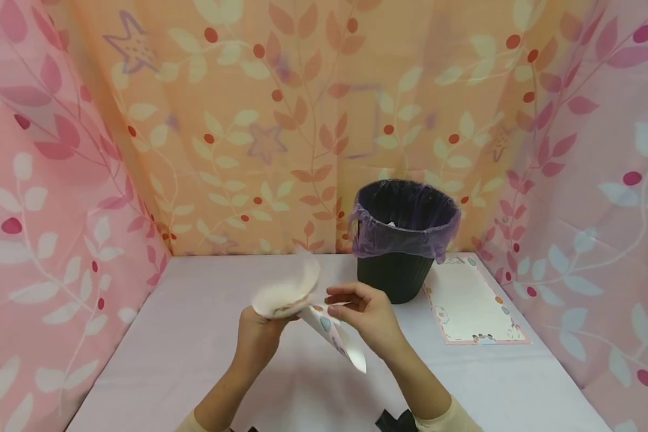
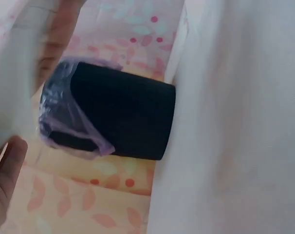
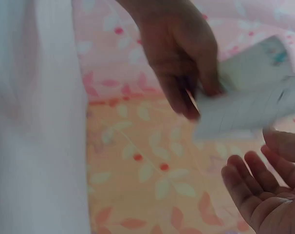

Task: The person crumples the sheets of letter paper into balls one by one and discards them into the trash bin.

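Clearly, L hand [image 1: 258, 339] has its grip clamped on the bent paper [image 1: 286, 300], held up over mid table [image 1: 167, 336]. R hand [image 1: 372, 318] grips nothing, fingers apart, just beside it. Bin [image 1: 394, 276] w/ purple liner [image 1: 410, 243] stands nr table's back edge; bordered sheet [image 1: 480, 303] lies by back R corner.

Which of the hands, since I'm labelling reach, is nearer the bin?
Right. The right hand is in front of the bin and slightly left of it, apart from it; the left hand, gripping the paper, is farther to the bin's left.
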The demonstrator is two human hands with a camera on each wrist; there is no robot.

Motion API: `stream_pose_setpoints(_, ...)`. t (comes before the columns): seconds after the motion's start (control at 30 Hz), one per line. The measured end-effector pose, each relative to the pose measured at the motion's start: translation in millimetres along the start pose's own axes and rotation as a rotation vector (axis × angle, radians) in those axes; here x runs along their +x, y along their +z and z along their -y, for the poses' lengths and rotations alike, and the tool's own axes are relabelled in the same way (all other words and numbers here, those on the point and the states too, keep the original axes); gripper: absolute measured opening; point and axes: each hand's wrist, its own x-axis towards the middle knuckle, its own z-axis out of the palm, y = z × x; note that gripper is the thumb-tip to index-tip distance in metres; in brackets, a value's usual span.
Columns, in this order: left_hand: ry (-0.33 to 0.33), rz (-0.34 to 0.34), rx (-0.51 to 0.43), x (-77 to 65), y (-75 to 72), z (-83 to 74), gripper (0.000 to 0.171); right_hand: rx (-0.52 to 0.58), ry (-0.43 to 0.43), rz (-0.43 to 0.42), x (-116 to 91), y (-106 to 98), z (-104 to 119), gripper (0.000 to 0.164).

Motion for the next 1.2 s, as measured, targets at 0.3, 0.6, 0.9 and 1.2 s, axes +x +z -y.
stream_pose_setpoints(0.3, -0.329, -0.132, -0.139, 4.6, -6.0, -2.0, 0.037, 0.027, 0.073, 0.232, 4, -11, 1, 0.07)
stream_pose_setpoints(0.6, -0.379, 0.088, -0.202, -6.4, 15.5, 3.5, 0.035, 0.08, 0.231, 0.067, 6, 1, -8, 0.049)
stream_pose_setpoints(0.9, -0.283, 0.235, -0.039, -18.9, 28.5, -7.7, 0.047, 0.025, 0.139, -0.203, 3, 8, -17, 0.018)
stream_pose_setpoints(1.2, -0.354, 0.057, -0.046, -18.0, 29.1, -16.0, 0.053, -0.243, -0.183, -0.26, -8, 31, -17, 0.027)
